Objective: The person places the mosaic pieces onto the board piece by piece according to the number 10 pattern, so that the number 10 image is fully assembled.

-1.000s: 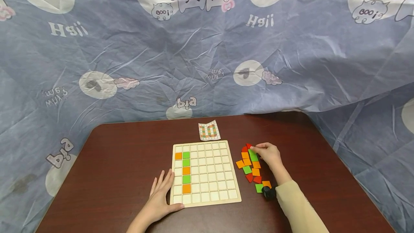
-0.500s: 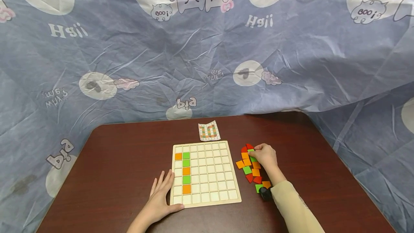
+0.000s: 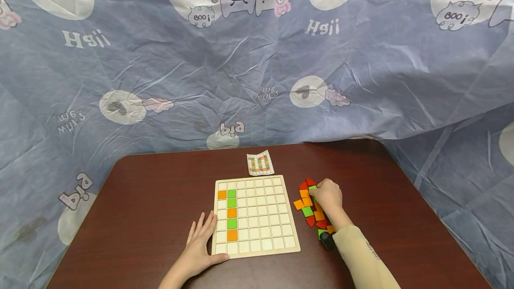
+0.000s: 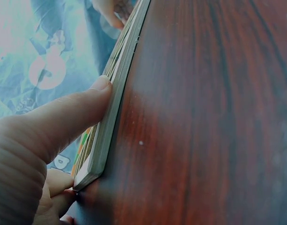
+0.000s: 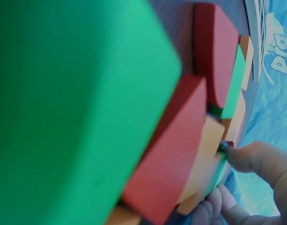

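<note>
A pale wooden grid board (image 3: 257,217) lies on the table, holding a few orange and green square tiles in its left two columns. My left hand (image 3: 201,244) is at the board's lower left corner. Its thumb (image 4: 82,105) touches the board's near edge, and the long fingers lie along the left side. Right of the board my right hand (image 3: 330,195) bends over the loose tiles. Thumb and fingers close on a green square tile (image 5: 217,176), partly hidden by the hand in the head view.
Several orange tiles (image 3: 304,194), red curved pieces (image 3: 310,221) and another green tile (image 3: 307,211) lie around the right hand. Behind the board is a small printed pattern card (image 3: 260,163). A patterned cloth (image 3: 257,79) hangs beyond the dark table (image 3: 168,182).
My right hand has shifted slightly left and toward me over the green tiles, its fingers drawing in around one. The left hand and the board have stayed put.
</note>
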`<state>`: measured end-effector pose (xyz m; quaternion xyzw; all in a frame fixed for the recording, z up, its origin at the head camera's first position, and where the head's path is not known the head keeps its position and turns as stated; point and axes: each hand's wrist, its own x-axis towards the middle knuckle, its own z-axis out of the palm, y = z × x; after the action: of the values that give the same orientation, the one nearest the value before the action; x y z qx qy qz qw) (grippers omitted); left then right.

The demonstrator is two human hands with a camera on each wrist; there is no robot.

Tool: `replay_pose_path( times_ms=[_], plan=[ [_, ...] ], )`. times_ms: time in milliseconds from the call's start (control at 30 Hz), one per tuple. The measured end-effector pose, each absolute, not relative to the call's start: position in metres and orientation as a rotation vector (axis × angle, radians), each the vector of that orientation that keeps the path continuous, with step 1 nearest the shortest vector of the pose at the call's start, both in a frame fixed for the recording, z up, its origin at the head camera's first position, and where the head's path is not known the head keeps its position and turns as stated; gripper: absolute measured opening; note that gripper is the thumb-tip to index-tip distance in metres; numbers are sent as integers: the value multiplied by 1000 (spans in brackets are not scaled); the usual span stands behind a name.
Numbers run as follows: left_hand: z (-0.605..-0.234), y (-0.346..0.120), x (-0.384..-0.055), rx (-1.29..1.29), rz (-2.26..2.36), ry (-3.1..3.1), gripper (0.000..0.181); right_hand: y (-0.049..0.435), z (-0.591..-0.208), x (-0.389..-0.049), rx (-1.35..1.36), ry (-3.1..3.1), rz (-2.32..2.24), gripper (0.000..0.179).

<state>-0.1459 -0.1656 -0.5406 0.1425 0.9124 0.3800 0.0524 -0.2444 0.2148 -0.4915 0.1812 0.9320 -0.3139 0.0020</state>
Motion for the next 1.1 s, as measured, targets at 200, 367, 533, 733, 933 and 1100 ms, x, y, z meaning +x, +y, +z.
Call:
replay_pose_path(
  times_ms=[200, 367, 533, 733, 933, 1100],
  plan=[
    [-540, -165, -145, 435, 1169, 2764, 114, 215, -490, -244, 596, 2885, -959, 34],
    [-539, -165, -145, 430, 1163, 2753, 115, 224, -491, -242, 610, 2821, -1051, 32],
    [-539, -165, -146, 418, 1173, 2733, 115, 233, -493, -242, 589, 2772, -1211, 30],
    [-540, -166, -145, 431, 1179, 2750, 114, 230, -491, -238, 521, 2731, -1403, 30],
    [-540, -167, -145, 431, 1170, 2749, 114, 202, -473, -234, 391, 2611, -1642, 30],
    [-540, -166, -146, 425, 1189, 2737, 115, 169, -462, -231, 272, 2448, -1840, 27]
  ],
)
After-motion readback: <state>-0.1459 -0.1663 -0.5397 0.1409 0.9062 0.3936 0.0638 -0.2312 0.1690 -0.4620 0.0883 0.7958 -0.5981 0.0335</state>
